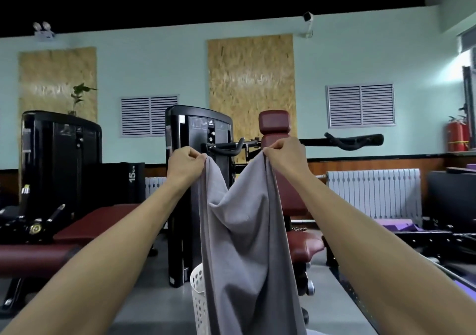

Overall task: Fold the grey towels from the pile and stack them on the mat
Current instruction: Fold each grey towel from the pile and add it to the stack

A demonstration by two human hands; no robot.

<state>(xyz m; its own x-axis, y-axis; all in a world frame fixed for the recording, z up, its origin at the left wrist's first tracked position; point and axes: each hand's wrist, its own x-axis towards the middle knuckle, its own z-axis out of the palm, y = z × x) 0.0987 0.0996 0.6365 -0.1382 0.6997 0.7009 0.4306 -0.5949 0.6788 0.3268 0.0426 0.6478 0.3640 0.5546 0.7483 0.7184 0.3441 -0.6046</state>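
Left hand point(186, 160) and right hand point(284, 151) each pinch a top corner of plain grey cloth towel point(242, 244), hanging slack between them.

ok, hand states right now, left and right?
Left hand: pinching one top corner of the hanging grey cloth towel.
Right hand: pinching the other corner.
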